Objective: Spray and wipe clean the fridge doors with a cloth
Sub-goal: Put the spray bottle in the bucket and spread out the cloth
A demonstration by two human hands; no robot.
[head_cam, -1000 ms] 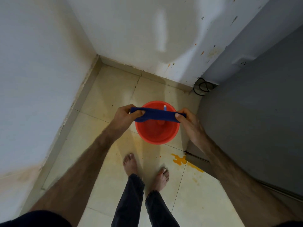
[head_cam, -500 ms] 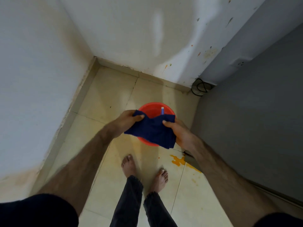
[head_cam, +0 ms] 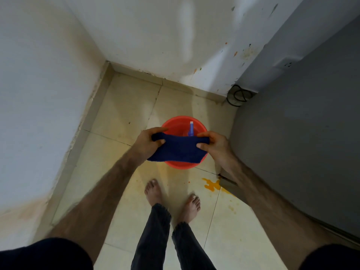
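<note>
We stand in a corner with the wall (head_cam: pixel 39 94) on our left, and our left hand (head_cam: pixel 149 142) pinches one top corner of the dark blue cloth (head_cam: pixel 178 151) while our right hand (head_cam: pixel 213 144) pinches the other, so the cloth hangs spread between them over the red bucket (head_cam: pixel 175 123) on the floor. A spray bottle (head_cam: pixel 191 128) stands in the bucket just behind the cloth, and the grey fridge door (head_cam: pixel 302 143) rises on our right. If either pinch slackens, we judge the cloth could drop into the bucket or onto the orange spill (head_cam: pixel 211 185) beside the fridge base and smear the door later.
</note>
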